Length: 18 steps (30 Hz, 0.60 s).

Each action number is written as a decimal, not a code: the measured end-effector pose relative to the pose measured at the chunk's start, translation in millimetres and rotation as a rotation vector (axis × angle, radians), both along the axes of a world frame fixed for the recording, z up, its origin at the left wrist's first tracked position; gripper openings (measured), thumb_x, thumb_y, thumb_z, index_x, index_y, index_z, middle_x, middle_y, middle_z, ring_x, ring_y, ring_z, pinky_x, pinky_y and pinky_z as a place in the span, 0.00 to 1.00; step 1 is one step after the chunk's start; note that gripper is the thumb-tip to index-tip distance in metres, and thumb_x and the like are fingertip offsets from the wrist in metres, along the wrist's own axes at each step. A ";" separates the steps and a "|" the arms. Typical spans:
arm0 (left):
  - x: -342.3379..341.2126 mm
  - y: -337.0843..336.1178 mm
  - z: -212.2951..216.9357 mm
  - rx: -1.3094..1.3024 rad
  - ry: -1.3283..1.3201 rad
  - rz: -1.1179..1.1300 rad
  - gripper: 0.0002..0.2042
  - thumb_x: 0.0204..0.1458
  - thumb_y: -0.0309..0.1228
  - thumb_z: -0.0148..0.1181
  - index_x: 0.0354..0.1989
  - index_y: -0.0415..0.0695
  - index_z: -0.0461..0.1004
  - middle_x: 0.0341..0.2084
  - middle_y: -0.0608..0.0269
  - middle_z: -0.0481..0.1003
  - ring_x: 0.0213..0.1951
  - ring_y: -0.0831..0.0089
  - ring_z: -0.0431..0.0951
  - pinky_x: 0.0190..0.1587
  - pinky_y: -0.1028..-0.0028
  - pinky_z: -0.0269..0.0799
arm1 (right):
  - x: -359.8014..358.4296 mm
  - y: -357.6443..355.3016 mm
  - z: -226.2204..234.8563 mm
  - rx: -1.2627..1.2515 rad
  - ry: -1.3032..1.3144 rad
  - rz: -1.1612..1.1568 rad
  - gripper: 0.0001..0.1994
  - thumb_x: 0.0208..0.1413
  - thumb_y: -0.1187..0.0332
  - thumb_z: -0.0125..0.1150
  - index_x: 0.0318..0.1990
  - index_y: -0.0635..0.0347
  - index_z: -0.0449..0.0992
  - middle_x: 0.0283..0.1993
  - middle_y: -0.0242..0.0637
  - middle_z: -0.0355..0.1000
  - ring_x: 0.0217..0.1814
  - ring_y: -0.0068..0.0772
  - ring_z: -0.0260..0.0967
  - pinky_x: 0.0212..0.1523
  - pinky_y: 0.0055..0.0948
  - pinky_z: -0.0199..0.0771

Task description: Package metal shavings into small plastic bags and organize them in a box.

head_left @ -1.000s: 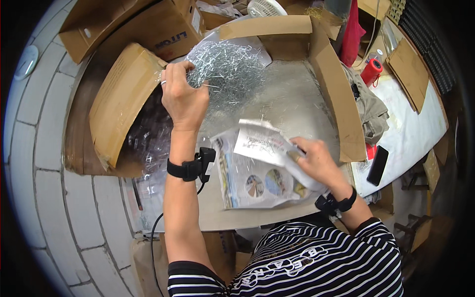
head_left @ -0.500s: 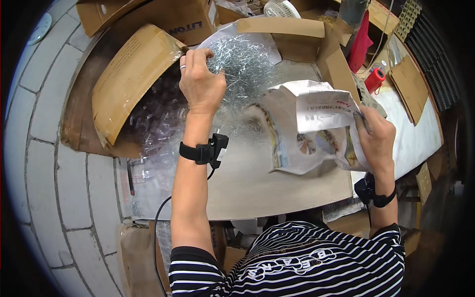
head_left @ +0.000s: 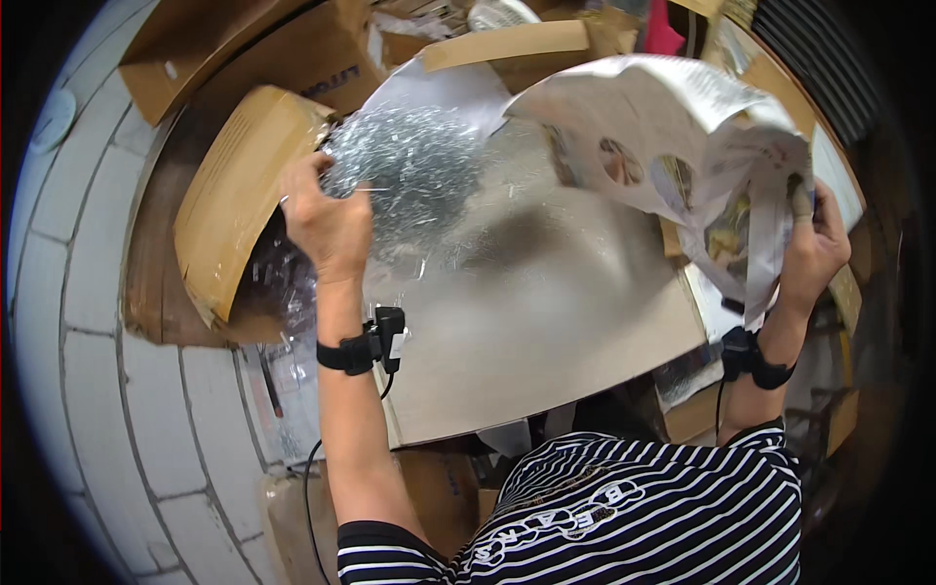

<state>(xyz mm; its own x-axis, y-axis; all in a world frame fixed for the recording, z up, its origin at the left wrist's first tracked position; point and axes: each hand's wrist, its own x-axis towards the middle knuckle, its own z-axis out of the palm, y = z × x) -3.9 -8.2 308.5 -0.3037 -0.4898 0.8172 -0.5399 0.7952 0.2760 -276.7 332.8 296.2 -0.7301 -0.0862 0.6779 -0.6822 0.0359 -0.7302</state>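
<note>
A heap of thin, shiny metal wire pieces (head_left: 414,161) lies toward the far left of the board, tangled together. At its left edge is my left hand (head_left: 330,229), thumb and fingers curled into the wires; how much they pinch is partly hidden. My right hand (head_left: 817,239) is closed on the gathered near end of a large white printed bag (head_left: 673,102), held up over the board's right side. Oval coloured patches show on the bag, which billows away from the hand and is creased near the grip.
A bent cardboard flap (head_left: 239,185) and clear plastic pieces (head_left: 283,283) sit left of the heap. Beneath everything is a pale board (head_left: 546,361). Cardboard boxes (head_left: 331,83) stand behind, and a white sheet (head_left: 463,88) lies beyond the heap. Black straps with small devices circle both wrists.
My right hand has moved to the right and the bag has lifted, spreading up and away from the board. My left hand remains at the heap's edge while the whole view has shifted.
</note>
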 end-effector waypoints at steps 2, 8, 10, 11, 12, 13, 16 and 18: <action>17.6 5.1 10.2 -0.024 0.010 -0.038 0.20 0.27 0.20 0.68 0.33 0.41 0.71 0.32 0.58 0.72 0.38 0.59 0.72 0.43 0.67 0.67 | 6.0 33.9 -1.5 -0.066 -0.037 -0.064 0.08 0.56 0.79 0.54 0.42 0.70 0.75 0.36 0.27 0.71 0.35 0.13 0.64 0.37 0.12 0.63; 62.3 17.3 14.7 0.026 0.075 -0.165 0.19 0.30 0.21 0.68 0.35 0.38 0.71 0.32 0.55 0.73 0.39 0.58 0.73 0.44 0.67 0.67 | 15.6 250.9 -60.5 -0.223 -0.319 -0.236 0.16 0.54 0.81 0.44 0.50 0.73 0.70 0.41 0.36 0.73 0.40 0.23 0.71 0.42 0.18 0.70; 66.4 16.9 11.5 0.097 0.020 -0.167 0.19 0.33 0.23 0.68 0.37 0.37 0.71 0.35 0.53 0.74 0.40 0.57 0.74 0.45 0.67 0.67 | 40.0 315.2 -76.3 -0.344 -0.483 -0.217 0.18 0.53 0.81 0.41 0.52 0.72 0.69 0.42 0.37 0.73 0.42 0.26 0.72 0.43 0.21 0.71; 70.5 15.5 6.9 0.120 -0.017 -0.160 0.19 0.34 0.24 0.67 0.38 0.36 0.71 0.37 0.52 0.74 0.41 0.57 0.74 0.45 0.67 0.67 | 58.8 345.8 -80.7 -0.456 -0.516 -0.229 0.20 0.54 0.79 0.40 0.54 0.72 0.67 0.44 0.39 0.72 0.42 0.30 0.72 0.45 0.25 0.71; 62.8 13.4 -6.4 0.152 -0.062 -0.187 0.19 0.36 0.25 0.67 0.40 0.36 0.71 0.38 0.51 0.74 0.42 0.57 0.74 0.46 0.67 0.67 | 84.9 383.4 -87.2 -0.568 -0.533 -0.274 0.21 0.55 0.78 0.39 0.56 0.71 0.65 0.45 0.40 0.72 0.43 0.33 0.73 0.48 0.30 0.72; 69.7 20.2 -1.2 0.151 -0.104 -0.132 0.21 0.39 0.27 0.65 0.44 0.35 0.71 0.40 0.50 0.74 0.43 0.58 0.74 0.47 0.67 0.67 | 106.6 415.9 -96.8 -0.583 -0.506 -0.358 0.21 0.55 0.78 0.39 0.56 0.71 0.65 0.45 0.40 0.72 0.43 0.33 0.73 0.48 0.30 0.72; 99.8 0.8 2.2 0.130 -0.082 -0.210 0.20 0.42 0.24 0.63 0.46 0.34 0.70 0.39 0.55 0.74 0.42 0.63 0.72 0.47 0.68 0.67 | 172.9 517.1 -152.0 -0.414 -0.428 -0.819 0.19 0.57 0.64 0.49 0.54 0.64 0.68 0.48 0.41 0.71 0.46 0.36 0.71 0.53 0.37 0.69; 109.1 -0.1 -4.8 0.175 -0.046 -0.218 0.21 0.42 0.24 0.62 0.47 0.34 0.70 0.39 0.55 0.74 0.41 0.64 0.73 0.45 0.69 0.68 | 177.3 602.7 -190.4 -0.789 -0.490 -0.628 0.19 0.56 0.62 0.51 0.53 0.61 0.69 0.48 0.42 0.71 0.48 0.37 0.70 0.54 0.36 0.69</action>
<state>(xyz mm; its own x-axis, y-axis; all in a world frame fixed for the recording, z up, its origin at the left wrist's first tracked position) 105.2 -8.3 303.7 -0.4521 -0.5414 0.7089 -0.3766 0.8363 0.3985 -99.4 935.5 105.8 -0.6958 0.7182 0.0076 -0.3383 -0.3184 -0.8855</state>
